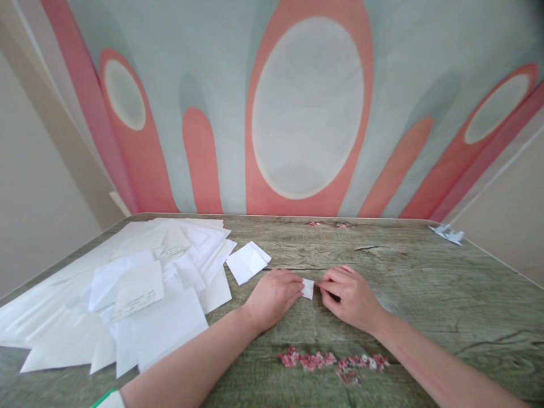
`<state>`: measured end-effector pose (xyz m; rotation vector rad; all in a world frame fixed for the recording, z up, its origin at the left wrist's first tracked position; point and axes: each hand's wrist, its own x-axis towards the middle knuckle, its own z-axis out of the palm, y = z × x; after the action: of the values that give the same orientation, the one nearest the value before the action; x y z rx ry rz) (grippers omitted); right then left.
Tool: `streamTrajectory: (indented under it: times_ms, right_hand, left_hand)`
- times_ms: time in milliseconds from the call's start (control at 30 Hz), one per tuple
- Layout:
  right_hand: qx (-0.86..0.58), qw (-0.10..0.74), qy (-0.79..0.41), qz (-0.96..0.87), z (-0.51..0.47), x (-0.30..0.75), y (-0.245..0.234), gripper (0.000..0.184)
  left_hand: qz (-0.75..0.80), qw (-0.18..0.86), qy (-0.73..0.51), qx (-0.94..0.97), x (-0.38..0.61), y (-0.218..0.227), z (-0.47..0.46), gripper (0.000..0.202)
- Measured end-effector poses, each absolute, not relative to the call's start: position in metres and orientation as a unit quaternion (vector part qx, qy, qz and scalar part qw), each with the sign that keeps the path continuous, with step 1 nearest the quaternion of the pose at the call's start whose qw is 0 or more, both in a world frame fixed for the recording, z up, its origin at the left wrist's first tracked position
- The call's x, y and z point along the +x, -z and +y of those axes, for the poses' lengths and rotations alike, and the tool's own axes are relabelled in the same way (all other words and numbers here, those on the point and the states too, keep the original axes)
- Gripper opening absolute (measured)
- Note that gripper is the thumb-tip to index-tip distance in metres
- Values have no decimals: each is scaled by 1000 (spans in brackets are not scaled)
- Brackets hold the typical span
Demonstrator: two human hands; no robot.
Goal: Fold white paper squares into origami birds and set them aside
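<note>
A small folded piece of white paper (pixel 308 289) lies between my two hands, low over the wood-grain tabletop. My left hand (pixel 274 297) is closed over its left part, with the fingers bent and pressed together, so that part is hidden. From the other side, my right hand (pixel 349 296) reaches its top right corner with thumb and forefinger pinched together; the other fingers are curled. Just beyond my left hand sits a little stack of square white papers (pixel 245 263).
Loose white sheets (pixel 165 328) form a wide, overlapping pile on the left. A folded pale paper shape (pixel 447 233) lies at the far right edge of the table (pixel 459 317). Pink flower patterns (pixel 314 361) show on the tabletop. Behind stands a pink and grey-green backdrop (pixel 232 141).
</note>
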<state>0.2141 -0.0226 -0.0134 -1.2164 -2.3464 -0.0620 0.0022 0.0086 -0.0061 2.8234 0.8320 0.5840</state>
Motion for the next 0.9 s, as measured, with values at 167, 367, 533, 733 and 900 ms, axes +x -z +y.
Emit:
streamTrajectory:
  times_ms: [167, 367, 533, 733, 900]
  right_hand:
    - [-439, 265, 25, -858, -23, 214, 16, 21]
    - [-433, 264, 27, -861, -22, 211, 14, 21]
    - [-434, 269, 27, -859, -23, 212, 15, 21]
    - [-402, 284, 24, -870, -27, 212, 17, 20]
    - [-392, 287, 23, -874, -27, 211, 18, 19]
  left_hand:
    - [271, 90, -211, 935, 1, 9, 11, 21]
    - [283, 145, -237, 918, 0, 9, 14, 20]
    - [288, 162, -245, 911, 0, 9, 14, 20]
    - [286, 168, -247, 910, 1, 9, 14, 20]
    - [285, 167, -248, 911, 1, 9, 13, 21]
